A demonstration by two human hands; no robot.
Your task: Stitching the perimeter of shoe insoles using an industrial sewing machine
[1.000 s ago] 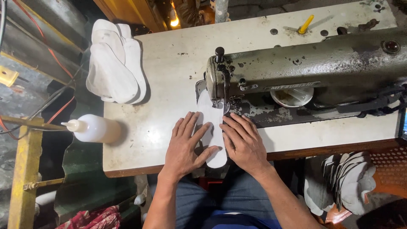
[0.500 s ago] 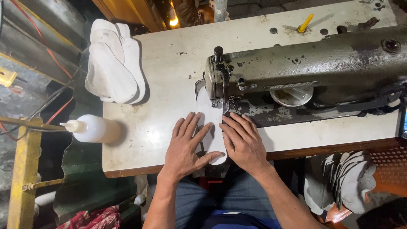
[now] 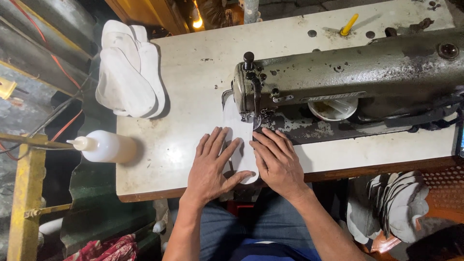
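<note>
- Yellow metal frame (image 3: 26,193) — at the far 9 o'clock edge of the view, beside the table, with red cables running above it.
- Plastic squeeze bottle (image 3: 104,147) — whitish, lying on its side at the table's 8 o'clock corner, its nozzle pointing to 9 o'clock and overhanging the edge.
- Stack of white insoles (image 3: 128,70) — piled at the table's 10 o'clock corner, partly hanging over the edge, well apart from the hands.
- Table (image 3: 193,72) — pale, stained top with a brown front edge; it bears everything listed here.
- Left hand (image 3: 210,166) — flat, palm down, fingers spread and pointing to 12 o'clock; it presses on the 9 o'clock side of the white insole, gripping nothing.
- White insole (image 3: 240,142) — lying flat between the two hands at 6 o'clock on the table, its far end reaching under the machine's needle, its near end at the table edge.
- Right hand (image 3: 278,164) — flat, palm down, fingers pointing to 11 o'clock, pressing the insole's 3 o'clock side, just beside the needle.
- Sewing machine (image 3: 348,82) — grey-green, worn, stretching from the centre to 3 o'clock.
- Yellow peg (image 3: 349,24) — at 1 o'clock, beyond the machine.
- Pile of grey pieces (image 3: 386,208) — below the table at 4 o'clock.
</note>
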